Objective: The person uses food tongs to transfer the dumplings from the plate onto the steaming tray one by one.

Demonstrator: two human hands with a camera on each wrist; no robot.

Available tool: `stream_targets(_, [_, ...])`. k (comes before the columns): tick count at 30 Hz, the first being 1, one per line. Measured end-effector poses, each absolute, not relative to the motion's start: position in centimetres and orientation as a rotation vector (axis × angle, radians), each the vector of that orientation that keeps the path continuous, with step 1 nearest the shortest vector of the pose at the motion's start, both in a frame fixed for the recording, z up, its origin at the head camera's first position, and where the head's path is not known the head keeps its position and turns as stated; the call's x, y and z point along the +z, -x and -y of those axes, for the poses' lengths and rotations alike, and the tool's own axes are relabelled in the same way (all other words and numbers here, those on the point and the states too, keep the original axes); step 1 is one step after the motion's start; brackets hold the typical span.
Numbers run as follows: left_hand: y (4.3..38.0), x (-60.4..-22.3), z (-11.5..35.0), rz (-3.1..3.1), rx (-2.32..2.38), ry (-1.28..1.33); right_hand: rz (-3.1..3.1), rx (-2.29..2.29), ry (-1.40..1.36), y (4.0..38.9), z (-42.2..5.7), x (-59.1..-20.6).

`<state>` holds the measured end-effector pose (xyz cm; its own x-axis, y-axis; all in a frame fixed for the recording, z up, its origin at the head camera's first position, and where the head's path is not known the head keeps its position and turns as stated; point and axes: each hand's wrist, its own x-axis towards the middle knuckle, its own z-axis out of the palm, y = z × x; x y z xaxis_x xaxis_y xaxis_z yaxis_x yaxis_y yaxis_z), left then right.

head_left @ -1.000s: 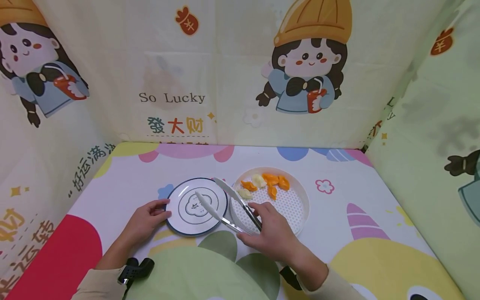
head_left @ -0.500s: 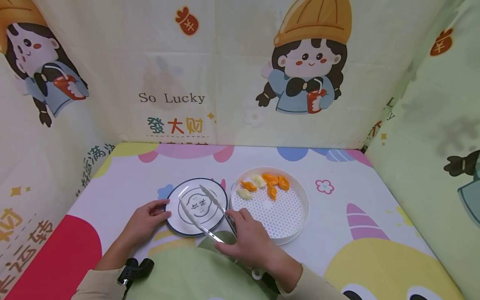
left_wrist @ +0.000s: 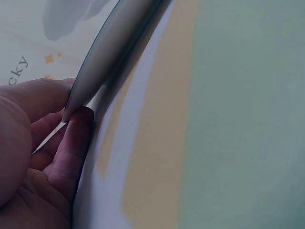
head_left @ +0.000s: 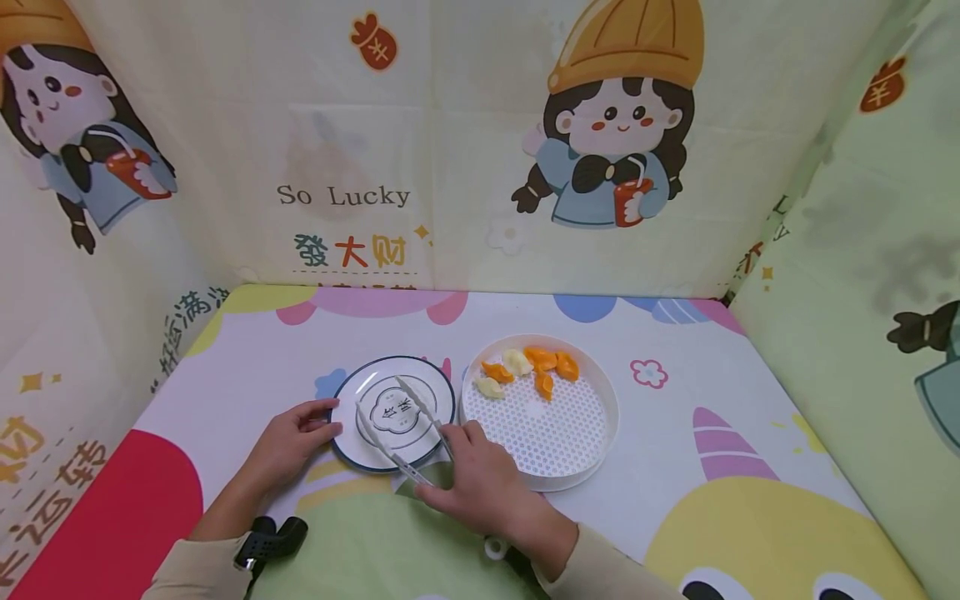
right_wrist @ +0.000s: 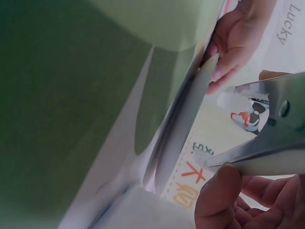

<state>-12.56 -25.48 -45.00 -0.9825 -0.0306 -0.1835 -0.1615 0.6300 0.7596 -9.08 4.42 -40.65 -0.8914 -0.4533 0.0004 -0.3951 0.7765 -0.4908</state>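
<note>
My left hand (head_left: 296, 442) pinches the left rim of a white plate (head_left: 352, 417) with a dark blue edge. In the left wrist view, thumb and finger (left_wrist: 76, 136) lie on either side of the plate's rim (left_wrist: 102, 57). My right hand (head_left: 487, 479) grips metal tongs (head_left: 411, 468) with pale tips. Their arms stand apart over the plate, with nothing between the tips. The right wrist view shows the tongs (right_wrist: 274, 143) from close by, above the plate's side (right_wrist: 183, 119). Orange dumplings (head_left: 542, 358) and cream dumplings (head_left: 516, 362) lie in a round white steamer tray (head_left: 555, 433).
The steamer tray stands close to the plate's right side. A tabletop with a colourful printed cloth (head_left: 660, 433) lies underneath, bounded by a fabric wall (head_left: 465, 167) at the back and fabric at both sides. A black wrist strap (head_left: 272, 540) sits on the left forearm.
My right hand has moved left with the tongs, from between the tray and plate to over the plate, slightly lower in view. The left hand and the dumplings have stayed put.
</note>
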Motion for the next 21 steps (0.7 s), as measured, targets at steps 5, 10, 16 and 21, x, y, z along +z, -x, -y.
stream_targets(5, [12.57,-44.91,25.48,-2.691,1.271,0.164,-2.854,-0.702,0.654,9.09,-3.9,-40.89])
stream_targets(10, [12.58,-44.88,25.51,-2.688,1.27,0.159,-2.85,-0.666,0.621,9.09,-3.68,-41.16])
stream_targets(16, [12.71,-45.06,25.54,-2.686,1.283,0.173,-2.815,-0.622,0.585,9.15,-3.72,-41.1])
stream_targets(21, [12.76,-45.2,25.52,-2.69,1.301,0.182,-2.807,-0.567,0.572,9.13,-3.7,-40.98])
